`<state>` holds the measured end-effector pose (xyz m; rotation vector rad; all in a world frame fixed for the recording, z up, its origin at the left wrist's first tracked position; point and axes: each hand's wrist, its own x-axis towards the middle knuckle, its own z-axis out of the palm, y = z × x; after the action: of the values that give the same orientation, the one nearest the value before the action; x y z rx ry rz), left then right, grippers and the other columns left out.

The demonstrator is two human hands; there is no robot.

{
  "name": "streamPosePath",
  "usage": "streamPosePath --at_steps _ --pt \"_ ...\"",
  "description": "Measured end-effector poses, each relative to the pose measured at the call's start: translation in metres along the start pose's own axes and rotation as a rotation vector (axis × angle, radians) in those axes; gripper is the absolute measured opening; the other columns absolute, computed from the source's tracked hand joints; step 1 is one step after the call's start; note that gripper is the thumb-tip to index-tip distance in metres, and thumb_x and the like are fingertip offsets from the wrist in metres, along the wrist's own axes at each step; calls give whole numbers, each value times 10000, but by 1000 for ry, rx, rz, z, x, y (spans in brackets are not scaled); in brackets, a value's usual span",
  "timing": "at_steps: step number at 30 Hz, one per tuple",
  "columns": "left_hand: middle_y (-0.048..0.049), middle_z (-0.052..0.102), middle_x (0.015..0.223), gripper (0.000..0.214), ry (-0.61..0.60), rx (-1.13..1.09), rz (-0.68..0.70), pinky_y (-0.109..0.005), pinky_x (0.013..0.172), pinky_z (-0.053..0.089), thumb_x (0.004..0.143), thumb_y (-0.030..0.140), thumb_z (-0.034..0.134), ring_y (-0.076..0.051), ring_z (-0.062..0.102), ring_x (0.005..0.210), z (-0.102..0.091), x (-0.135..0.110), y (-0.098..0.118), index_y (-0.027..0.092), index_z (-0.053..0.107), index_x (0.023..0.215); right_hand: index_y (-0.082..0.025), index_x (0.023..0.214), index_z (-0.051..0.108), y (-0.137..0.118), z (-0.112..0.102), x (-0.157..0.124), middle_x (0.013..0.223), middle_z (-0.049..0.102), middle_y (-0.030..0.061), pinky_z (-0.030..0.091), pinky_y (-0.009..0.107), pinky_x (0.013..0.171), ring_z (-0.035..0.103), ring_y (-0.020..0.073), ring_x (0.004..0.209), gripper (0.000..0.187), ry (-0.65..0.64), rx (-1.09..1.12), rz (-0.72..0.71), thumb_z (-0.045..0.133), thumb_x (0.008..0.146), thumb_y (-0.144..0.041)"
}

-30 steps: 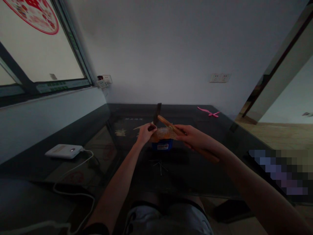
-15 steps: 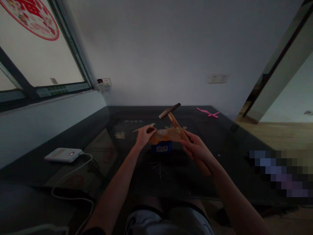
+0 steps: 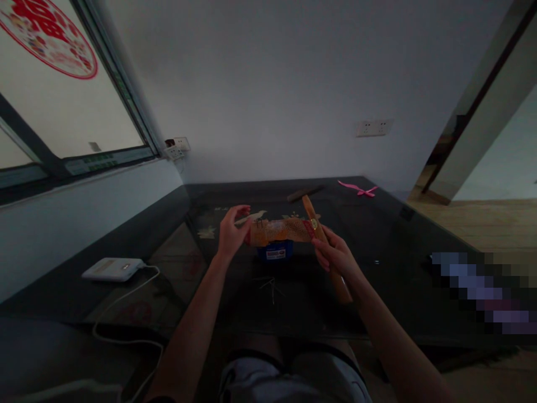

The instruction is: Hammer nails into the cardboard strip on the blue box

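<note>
My right hand (image 3: 335, 254) grips the wooden handle of a hammer (image 3: 314, 221); its dark head points away and tilts back over the table. An orange-brown board (image 3: 280, 230) rests across a small blue box (image 3: 274, 251) at the middle of the dark glass table (image 3: 377, 291). My left hand (image 3: 230, 234) hovers at the board's left end, fingers apart and holding nothing. A small nail seems to stand in the board near that end, too small to be sure. Several loose nails (image 3: 271, 285) lie on the glass in front of the box.
A white device (image 3: 112, 268) with a white cable (image 3: 126, 330) sits on the left of the table. A pink ribbon (image 3: 358, 190) lies at the far right corner. Wall sockets (image 3: 375, 127) are on the wall behind. My knees show below the table's near edge.
The hammer head, down beside my left hand a second ago, has swung up and back to the right. My left hand has let go of the board's end and opened.
</note>
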<state>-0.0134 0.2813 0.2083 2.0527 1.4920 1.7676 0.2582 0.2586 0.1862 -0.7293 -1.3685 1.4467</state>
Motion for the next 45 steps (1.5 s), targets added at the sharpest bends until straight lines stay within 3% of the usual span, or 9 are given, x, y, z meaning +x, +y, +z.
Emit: streamPosePath --at_steps 3,7,10,14,24,32,38,41,45 --pt "-37 642 914 118 -27 101 63 -290 825 486 822 241 544 -158 609 860 -18 -27 27 205 599 921 -137 1349 310 3 0 0 408 380 -136 291 165 262 321 58 280 706 10 10 -4 612 747 -344" --pt "-23 660 895 126 -551 235 121 -281 794 475 830 232 543 -165 615 830 -19 -71 33 234 617 931 -127 1310 355 8 0 1 400 392 -130 288 159 261 306 53 280 629 -14 11 -8 593 768 -341" --pt "-25 656 925 127 -797 401 73 -285 787 460 824 224 551 -176 609 859 -13 -89 20 230 619 931 -122 1318 342 10 0 1 390 397 -129 290 157 258 299 53 276 634 -18 -5 -7 588 776 -341" --pt "-25 634 946 115 -896 520 62 -271 775 443 829 225 549 -174 591 880 -7 -90 12 208 606 927 -115 1297 362 10 0 1 390 400 -127 297 159 261 307 54 276 618 -3 -23 -5 596 773 -345" --pt "-37 626 854 53 -1001 603 124 -242 680 420 818 169 536 -160 583 783 0 -75 21 170 588 804 -129 1311 356 9 -1 1 400 397 -128 291 165 263 305 57 277 623 -3 -18 -23 591 776 -344" --pt "-43 643 875 80 -897 570 133 -287 746 445 847 177 515 -180 594 819 -6 -79 24 167 593 863 -123 1334 340 6 0 0 392 401 -127 289 168 269 313 61 278 655 5 -41 -14 581 774 -362" --pt "-28 656 968 155 -765 219 238 -261 819 455 878 196 498 -143 596 907 -24 -65 48 200 612 985 -130 1316 355 6 2 0 393 392 -132 293 165 268 302 56 281 655 24 -31 -16 603 756 -361" --pt "-21 670 920 109 -537 116 277 -277 841 457 846 233 561 -143 607 882 -21 -40 48 197 634 919 -135 1303 364 9 0 1 394 391 -131 299 166 267 312 58 280 633 30 -33 -14 598 761 -362" --pt "-20 679 820 62 -125 61 120 -266 758 485 784 223 620 -143 623 774 3 4 24 176 644 818 -127 1308 360 11 0 1 396 387 -131 295 164 263 314 59 284 628 19 -40 -15 590 771 -358"
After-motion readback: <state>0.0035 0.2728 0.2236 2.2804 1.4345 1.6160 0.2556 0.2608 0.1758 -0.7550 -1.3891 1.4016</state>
